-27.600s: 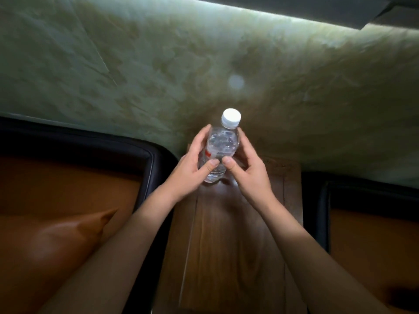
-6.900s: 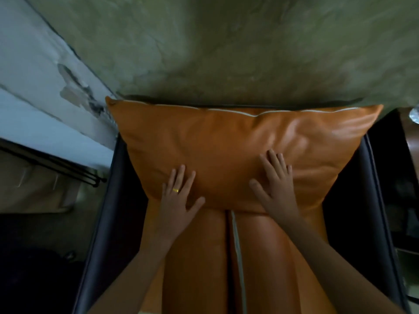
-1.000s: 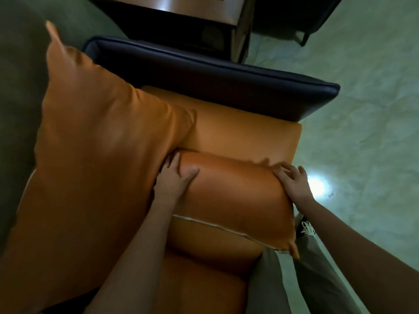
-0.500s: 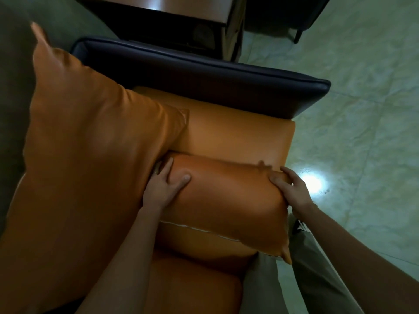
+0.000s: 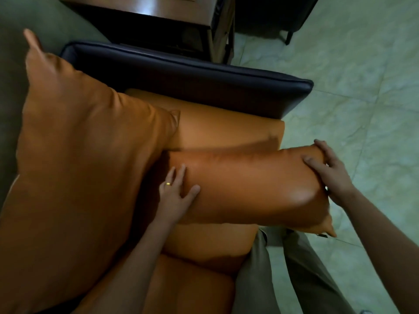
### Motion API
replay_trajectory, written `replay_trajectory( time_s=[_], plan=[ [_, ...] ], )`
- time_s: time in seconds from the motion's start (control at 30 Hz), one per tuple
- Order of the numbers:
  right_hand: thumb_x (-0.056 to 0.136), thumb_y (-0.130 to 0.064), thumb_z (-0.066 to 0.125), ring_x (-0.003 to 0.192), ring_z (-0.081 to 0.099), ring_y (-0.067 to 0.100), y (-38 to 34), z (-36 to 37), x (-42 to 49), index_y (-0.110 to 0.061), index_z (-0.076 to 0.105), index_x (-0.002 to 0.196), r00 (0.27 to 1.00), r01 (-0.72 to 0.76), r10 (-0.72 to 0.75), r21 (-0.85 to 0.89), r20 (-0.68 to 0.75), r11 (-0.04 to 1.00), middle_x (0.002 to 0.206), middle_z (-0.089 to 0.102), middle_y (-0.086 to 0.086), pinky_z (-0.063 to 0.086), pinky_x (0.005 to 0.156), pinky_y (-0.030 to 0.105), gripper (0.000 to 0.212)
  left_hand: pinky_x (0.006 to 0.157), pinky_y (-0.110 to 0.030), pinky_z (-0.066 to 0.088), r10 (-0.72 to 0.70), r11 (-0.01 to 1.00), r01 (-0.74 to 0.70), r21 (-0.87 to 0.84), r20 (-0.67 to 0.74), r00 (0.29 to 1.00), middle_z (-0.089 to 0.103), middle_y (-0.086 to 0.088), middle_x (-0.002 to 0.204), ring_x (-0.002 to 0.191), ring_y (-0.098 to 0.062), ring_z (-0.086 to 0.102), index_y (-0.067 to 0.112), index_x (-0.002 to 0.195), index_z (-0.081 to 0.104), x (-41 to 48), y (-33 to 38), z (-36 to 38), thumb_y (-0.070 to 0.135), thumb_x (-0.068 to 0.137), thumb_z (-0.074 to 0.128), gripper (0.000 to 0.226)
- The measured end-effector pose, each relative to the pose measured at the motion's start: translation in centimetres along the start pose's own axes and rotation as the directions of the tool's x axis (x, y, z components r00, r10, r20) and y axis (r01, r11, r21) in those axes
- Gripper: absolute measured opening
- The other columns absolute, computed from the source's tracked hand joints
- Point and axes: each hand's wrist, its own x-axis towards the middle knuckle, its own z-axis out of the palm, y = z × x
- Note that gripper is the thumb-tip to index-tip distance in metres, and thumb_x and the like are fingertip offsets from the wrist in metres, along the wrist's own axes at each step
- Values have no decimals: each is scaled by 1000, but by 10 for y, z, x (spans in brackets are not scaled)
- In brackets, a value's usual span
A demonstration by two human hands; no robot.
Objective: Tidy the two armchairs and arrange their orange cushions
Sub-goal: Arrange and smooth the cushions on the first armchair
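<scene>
While the small orange cushion point(image 5: 249, 189) spans the armchair's orange seat point(image 5: 226, 128), one end jutting past the seat's front edge, your left hand point(image 5: 174, 196) rests on its other end. That grip is spread, fingers straight and thumb apart. Your right hand point(image 5: 328, 173) has its grip curled round the jutting end, thumb on top. The large orange cushion point(image 5: 79, 166) stands just beside your left hand. Beyond the dark armrest point(image 5: 181, 71) stands a wooden desk point(image 5: 147, 10) on the green floor point(image 5: 362, 87).

Orange cushion point(image 5: 249, 189), perhaps navy armchair point(image 5: 181, 71)
</scene>
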Motion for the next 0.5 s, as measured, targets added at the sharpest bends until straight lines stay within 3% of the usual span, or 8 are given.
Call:
replay_trajectory(
  time_s=[0.1, 0.17, 0.3, 0.5],
  plan=[
    [90, -41, 71, 132, 43, 15, 7, 3, 2, -52, 48, 140, 999, 20, -20, 0, -37, 1000, 159, 32, -12, 44, 104, 38, 56, 119, -52, 24, -245, 962, 242, -129, -11, 969, 28, -12, 161, 146, -40, 27, 39, 159, 11, 29, -2, -16, 86, 70, 46, 106],
    [90, -41, 70, 128, 44, 17, 12, 6, 3, -50, 45, 142, 999, -17, 18, 7, -40, 1000, 159, 32, -10, 43, 101, 36, 58, 118, -52, 27, -291, 945, 295, -141, 52, 955, 32, -10, 161, 145, -39, 30, 39, 159, 6, 39, 1, -23, 84, 74, 53, 107],
    [90, -42, 70, 122, 44, 17, 24, 5, -4, -50, 38, 147, 996, -87, 87, 1, -22, 996, 157, 33, -4, 42, 99, 36, 66, 113, -45, 35, -216, 905, 256, -340, 153, 964, 24, -3, 163, 144, -30, 34, 42, 158, -2, 46, 16, -23, 63, 82, 69, 106],
    [88, -40, 72, 126, 47, 19, 24, 2, -17, -51, 39, 146, 995, -14, 17, 27, -97, 1000, 145, 39, -13, 46, 104, 42, 68, 104, -37, 40, -107, 875, 97, -474, 6, 994, 27, 1, 161, 140, -23, 38, 44, 158, 6, 50, 34, -31, 42, 84, 77, 103]
  ],
)
